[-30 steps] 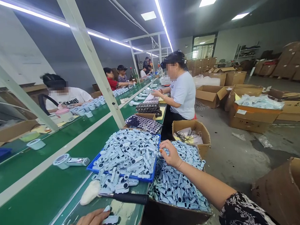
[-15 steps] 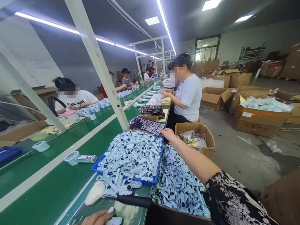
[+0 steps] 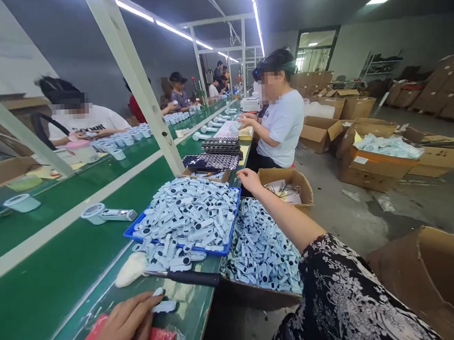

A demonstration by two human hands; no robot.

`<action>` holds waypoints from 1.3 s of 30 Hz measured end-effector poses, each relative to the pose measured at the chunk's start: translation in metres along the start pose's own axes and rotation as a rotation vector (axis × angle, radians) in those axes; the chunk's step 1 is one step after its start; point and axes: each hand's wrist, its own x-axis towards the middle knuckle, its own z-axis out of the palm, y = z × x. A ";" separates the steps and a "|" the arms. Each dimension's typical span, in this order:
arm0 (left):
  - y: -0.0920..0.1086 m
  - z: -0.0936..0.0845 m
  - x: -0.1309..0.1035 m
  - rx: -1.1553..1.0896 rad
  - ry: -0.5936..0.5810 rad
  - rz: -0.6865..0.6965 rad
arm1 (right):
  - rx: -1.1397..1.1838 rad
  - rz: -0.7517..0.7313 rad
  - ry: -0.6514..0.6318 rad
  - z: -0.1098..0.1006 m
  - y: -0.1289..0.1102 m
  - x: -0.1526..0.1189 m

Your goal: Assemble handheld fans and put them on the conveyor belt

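Low in the view, my left hand (image 3: 123, 322) rests over a red packet (image 3: 161, 339), its fingers on a small light-blue plastic part (image 3: 165, 307). The thumb is hidden. My right hand (image 3: 250, 182) is stretched forward past the blue tray (image 3: 232, 235), fingertips pinched together near the corner of a black panel of round pieces (image 3: 215, 162). Anything between those fingertips is too small to make out. Many light-blue parts with dark ovals (image 3: 191, 211) are heaped in the tray and spill over its near edge. A black-handled tool (image 3: 190, 278) lies between tray and left hand.
A carton of similar parts (image 3: 264, 248) stands beside the bench, with another open carton (image 3: 305, 184) behind it. Black panels (image 3: 222, 145) are stacked beyond the tray. A white post (image 3: 140, 88) rises from the green bench (image 3: 66, 277). A co-worker (image 3: 279, 117) sits ahead; others sit opposite.
The black panel has shifted away from me, uncovering the small carton in front of it, and my right fingertips have come off its edge. The view has tilted down. My left hand stays at the part.
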 end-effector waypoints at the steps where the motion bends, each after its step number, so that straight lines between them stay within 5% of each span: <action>1: 0.001 -0.001 0.001 -0.003 -0.004 0.011 | -0.007 -0.044 -0.055 0.001 0.000 -0.010; 8: 0.013 -0.005 0.007 -0.005 -0.162 -0.018 | -0.071 -0.198 -0.300 0.007 -0.012 -0.033; 13: 0.020 -0.005 0.005 0.035 -0.221 -0.051 | -0.036 -0.261 -0.203 0.013 0.003 -0.024; 18: 0.025 -0.007 0.005 0.053 -0.219 -0.088 | 0.133 -0.391 -0.159 -0.012 0.026 -0.044; 29: 0.020 -0.007 0.005 0.033 -0.213 -0.064 | -0.007 -0.120 -0.227 -0.057 0.061 -0.108; 35: 0.016 -0.012 -0.003 -0.017 -0.161 -0.065 | -0.059 -0.010 -0.157 -0.077 0.076 -0.141; 39: 0.034 -0.024 0.020 -0.047 -0.134 0.037 | -0.067 0.027 -0.108 -0.094 0.087 -0.173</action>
